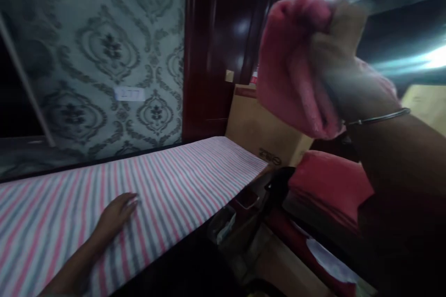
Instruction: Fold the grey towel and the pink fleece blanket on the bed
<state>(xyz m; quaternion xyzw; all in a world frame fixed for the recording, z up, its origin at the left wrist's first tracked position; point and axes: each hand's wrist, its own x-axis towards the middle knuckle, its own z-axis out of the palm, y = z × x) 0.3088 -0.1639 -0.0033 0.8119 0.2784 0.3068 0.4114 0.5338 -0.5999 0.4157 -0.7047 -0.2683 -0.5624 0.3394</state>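
Note:
Raised high on the right, my right hand (332,62) grips a folded pink towel (278,60). The towel is thick and fuzzy, hanging in the air with its folds drooping below the fingers, and the hand is blurred by motion. A metal bangle (379,118) circles that wrist. Low on the left, my left hand (118,211) rests on a striped cloth (195,171) in pink, grey and white, which covers a long table. Its fingers lie loosely on the cloth, slightly apart, with nothing seen in them.
A cardboard box (258,125) stands beyond the table's far end. Below the raised towel, a stack of folded red cloth (324,181) sits on a chair or stand. Patterned wallpaper (111,51) with a paper label (129,94) and a dark red door (216,46) rise behind the table.

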